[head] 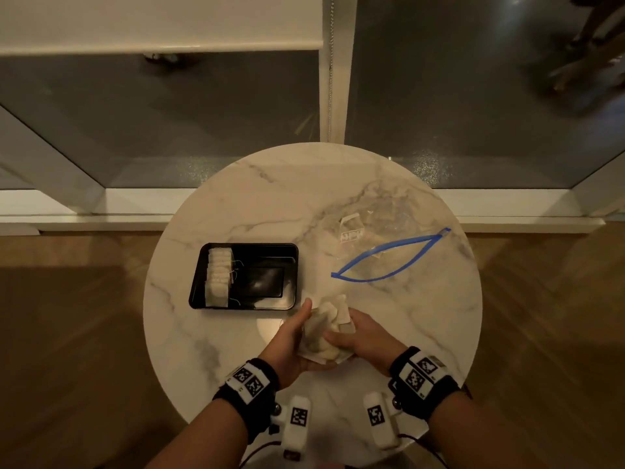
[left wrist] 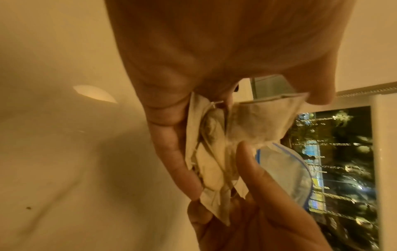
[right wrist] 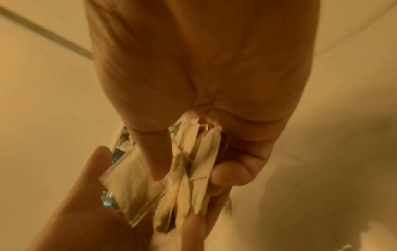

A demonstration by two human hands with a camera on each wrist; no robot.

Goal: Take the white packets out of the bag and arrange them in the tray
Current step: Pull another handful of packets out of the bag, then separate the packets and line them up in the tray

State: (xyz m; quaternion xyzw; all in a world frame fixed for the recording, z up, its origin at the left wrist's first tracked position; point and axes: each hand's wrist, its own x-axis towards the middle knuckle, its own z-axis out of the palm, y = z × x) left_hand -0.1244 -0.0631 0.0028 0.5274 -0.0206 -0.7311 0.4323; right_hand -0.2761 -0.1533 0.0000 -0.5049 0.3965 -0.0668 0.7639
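Observation:
A bunch of white packets (head: 326,328) sits between both hands above the near middle of the round marble table (head: 270,198). My left hand (head: 297,336) cups the bunch from the left with thumb up. My right hand (head: 355,336) grips it from the right, thumb across the top. In the wrist views the packets (left wrist: 214,152) (right wrist: 189,169) are pressed between fingers and thumbs. The black tray (head: 263,275) lies left of centre with a row of white packets (head: 219,275) standing along its left side. The clear bag (head: 382,252) with blue zip lies open at the right.
The table edge curves close around the tray and the bag. A window and a white sill run behind the table. Wooden floor lies on both sides. The right half of the tray shows bare black bottom.

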